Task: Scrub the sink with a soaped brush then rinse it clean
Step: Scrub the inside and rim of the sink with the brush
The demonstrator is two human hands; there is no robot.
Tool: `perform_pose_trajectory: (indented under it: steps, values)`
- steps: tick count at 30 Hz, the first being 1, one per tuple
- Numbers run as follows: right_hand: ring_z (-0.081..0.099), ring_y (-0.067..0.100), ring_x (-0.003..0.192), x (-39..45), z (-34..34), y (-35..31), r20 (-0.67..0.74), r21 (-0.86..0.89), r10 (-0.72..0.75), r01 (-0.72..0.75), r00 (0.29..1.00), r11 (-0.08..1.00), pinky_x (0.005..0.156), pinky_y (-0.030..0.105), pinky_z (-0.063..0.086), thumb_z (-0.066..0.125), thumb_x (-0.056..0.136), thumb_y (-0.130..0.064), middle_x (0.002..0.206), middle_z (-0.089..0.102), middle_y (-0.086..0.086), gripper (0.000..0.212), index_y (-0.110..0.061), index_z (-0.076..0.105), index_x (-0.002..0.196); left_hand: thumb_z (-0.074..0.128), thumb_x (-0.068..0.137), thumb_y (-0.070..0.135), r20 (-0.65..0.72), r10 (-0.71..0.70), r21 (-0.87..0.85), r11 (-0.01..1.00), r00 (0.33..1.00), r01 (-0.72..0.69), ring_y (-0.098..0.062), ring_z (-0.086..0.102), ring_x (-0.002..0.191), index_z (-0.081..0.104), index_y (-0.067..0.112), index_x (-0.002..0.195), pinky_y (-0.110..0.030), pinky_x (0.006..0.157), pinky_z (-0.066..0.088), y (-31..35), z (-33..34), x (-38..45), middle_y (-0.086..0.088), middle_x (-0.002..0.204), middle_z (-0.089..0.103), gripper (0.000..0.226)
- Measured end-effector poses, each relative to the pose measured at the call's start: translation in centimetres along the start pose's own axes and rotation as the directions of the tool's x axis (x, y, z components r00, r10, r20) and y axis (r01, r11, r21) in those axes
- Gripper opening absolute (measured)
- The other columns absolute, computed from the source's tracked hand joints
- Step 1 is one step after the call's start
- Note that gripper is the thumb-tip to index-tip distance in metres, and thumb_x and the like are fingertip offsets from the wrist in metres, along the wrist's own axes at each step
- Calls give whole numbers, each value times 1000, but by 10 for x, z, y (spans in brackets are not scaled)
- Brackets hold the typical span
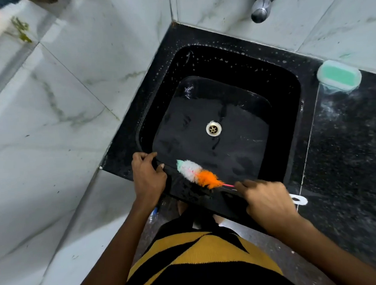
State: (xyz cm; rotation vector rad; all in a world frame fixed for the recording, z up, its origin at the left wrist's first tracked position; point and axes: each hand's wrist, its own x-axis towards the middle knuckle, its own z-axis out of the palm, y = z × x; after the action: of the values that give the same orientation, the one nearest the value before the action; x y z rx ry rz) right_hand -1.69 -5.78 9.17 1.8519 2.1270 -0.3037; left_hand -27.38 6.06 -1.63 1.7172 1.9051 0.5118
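A black stone sink (288,99) fills the middle of the view, wet, with a white drain (213,128) in its floor and soap specks on its far walls. A bottle brush (197,173) with green, white and orange bristles lies across the sink's near rim. My right hand (269,205) grips its pink handle at the near right. My left hand (148,176) rests on the rim's near left corner, thumb and fingers curled over the edge beside the brush tip.
A chrome tap (261,10) juts from the tiled wall at the far right, no water running. A green soap bar in a clear dish (339,76) sits on the black granite counter (344,146) right of the sink. Marble tiles (52,116) cover the left wall.
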Motion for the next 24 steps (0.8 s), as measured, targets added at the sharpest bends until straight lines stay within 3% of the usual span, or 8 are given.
perform_pose_trajectory:
  steps: [3,7,9,14,18,20,24]
  values:
    - [59,20,43,-33,3,35,78,-27,28,-26,997,999,40,20,11,73,52,-26,58,56,-6,24,-28,67,76,77,82,11,25,59,-21,998,998,-59,-29,54,102,68,6,120,-42,93,51,2,2,-4,-5,111,45,39]
    - [56,20,38,-58,-9,56,106,-15,99,-98,989,995,34,23,22,53,62,-23,53,55,-2,20,-27,68,74,77,82,9,100,156,-23,988,983,-155,-25,53,104,71,5,113,-38,91,49,11,14,-14,-4,108,49,32]
    - [56,22,37,-47,-12,44,43,-34,93,-91,995,995,35,24,20,59,60,-20,50,54,1,10,-24,66,65,74,82,4,145,221,-39,975,964,-217,-24,54,98,75,6,103,-38,88,50,16,21,-19,-3,101,53,21]
    - [65,22,56,-32,-9,22,113,-140,56,-40,992,989,44,30,28,67,73,-23,65,64,-1,4,-22,64,71,71,80,0,293,297,18,949,909,-315,-24,55,89,78,14,82,-37,79,51,34,32,-17,-1,87,62,16]
    - [66,18,101,-63,-28,55,279,-225,269,-209,922,952,75,31,50,37,99,-19,105,67,-3,26,-25,61,106,72,74,1,372,303,49,937,877,-345,-23,58,78,76,20,72,-39,70,54,37,31,-7,4,76,60,20]
    - [64,15,106,-74,-38,72,273,-275,376,-302,886,913,81,30,50,34,99,-20,111,64,-4,27,-26,57,112,72,74,4,394,277,59,944,877,-324,-23,61,77,76,21,72,-38,70,55,40,29,-4,4,75,61,18]
    - [64,18,104,-52,-48,88,176,-313,461,-395,870,864,75,30,48,35,99,-20,111,64,-3,26,-25,57,111,72,74,5,420,235,69,955,876,-289,-21,65,80,80,21,77,-35,73,57,47,28,-3,4,82,65,17]
